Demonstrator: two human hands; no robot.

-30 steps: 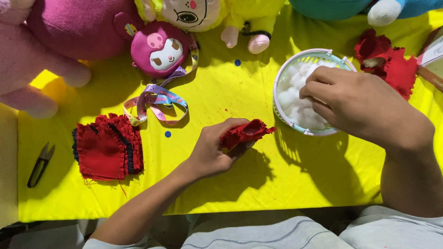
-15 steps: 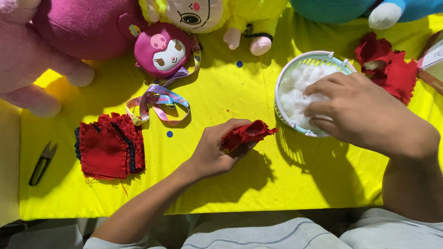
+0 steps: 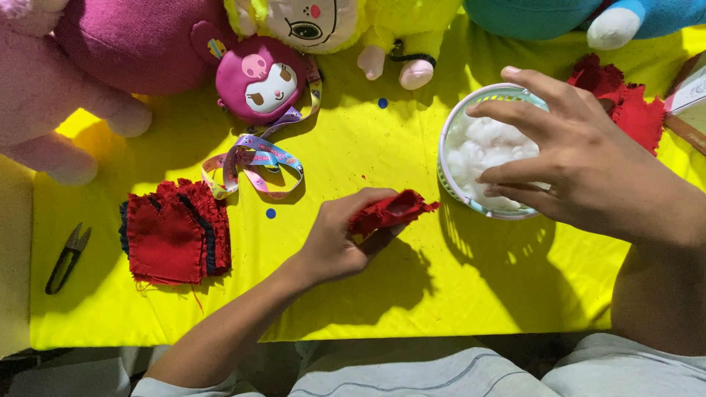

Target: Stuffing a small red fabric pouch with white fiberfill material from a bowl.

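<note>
Left hand (image 3: 334, 246), center of frame, is closed around a small red fabric piece (image 3: 390, 211) w/ frayed edges; thumb on top, fingers curled under, one end of the piece sticking out to the right & held just above the yellow counter (image 3: 353, 309). Right hand (image 3: 581, 173), right side of frame, is spread open w/ fingers splayed over a round white basket (image 3: 447, 173) full of white stuffing (image 3: 482, 147); fingertips at or just over the fluff, can't tell if anything is pinched.

Left of frame: stack of red fabric pieces (image 3: 173, 235) w/ dark stitched edges lies flat on the counter, black thread snips (image 3: 66, 257) just beside it near the left edge. Upper center: small pink plush head charm (image 3: 261, 77) w/ a multicolour ribbon strap (image 3: 254, 158) looped below it. Along the top edge: pink plush toy (image 3: 88, 59) at upper left, yellow plush doll (image 3: 346, 22) at top center, teal plush (image 3: 559, 15) at upper right. More red fabric scraps (image 3: 625, 99) lie upper right, behind the basket.
</note>
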